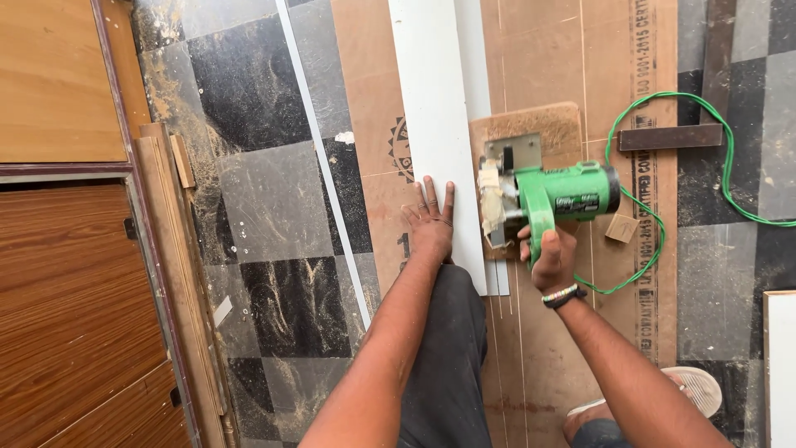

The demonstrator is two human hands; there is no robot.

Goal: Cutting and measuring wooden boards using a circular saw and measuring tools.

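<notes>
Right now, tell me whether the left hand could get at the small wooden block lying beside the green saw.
Probably not easily. The left hand presses flat on the white board, and the small wooden block lies beyond the green saw and the right hand gripping it, so both block the way.

White board [435,108] cut off at top.

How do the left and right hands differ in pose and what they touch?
The left hand lies flat, fingers spread, pressing on the white board; the right hand is curled around the handle of the green power saw. Only the right wrist wears a beaded bracelet. Both are bare.
</notes>
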